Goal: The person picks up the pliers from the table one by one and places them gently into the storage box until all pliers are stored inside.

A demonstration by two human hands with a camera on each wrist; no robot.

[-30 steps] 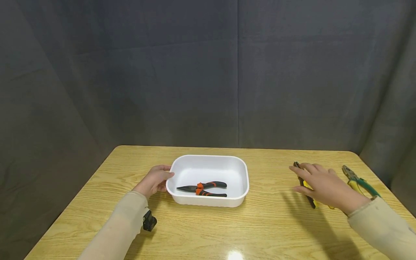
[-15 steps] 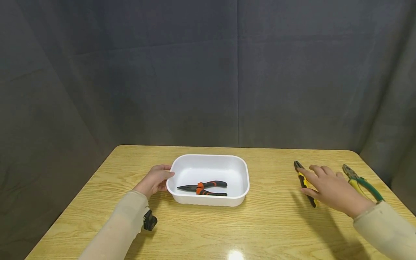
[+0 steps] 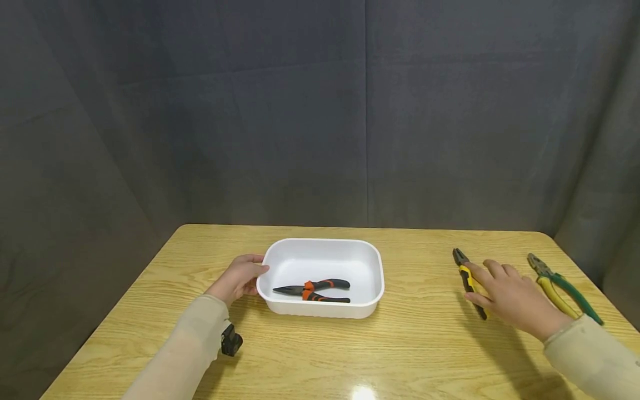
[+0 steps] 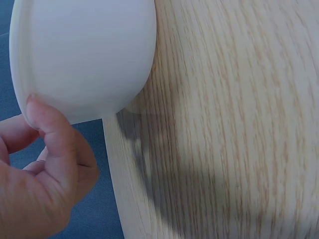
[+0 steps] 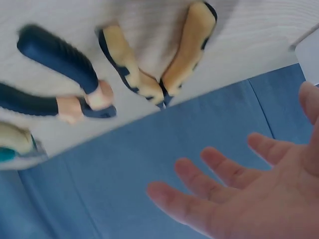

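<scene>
Pinching left grip: clamped on a white tray
Right grip: fingers apart, at yellow-and-black pliers; contact unclear
Tray: smooth, rounded, holding orange-and-black needle-nose pliers
Right wrist view alone: dark-handled pliers beside the yellow-and-black pair on wood-grain tabletop
Curtain: grey, creased

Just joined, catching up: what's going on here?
A person's left grip holds the left rim of the white tray, which has the red-black pliers lying in it. The right grip is open and empty, reaching by the yellow pliers. Those and the green pliers lie on the table; the right wrist view shows dark-handled pliers between them.
</scene>
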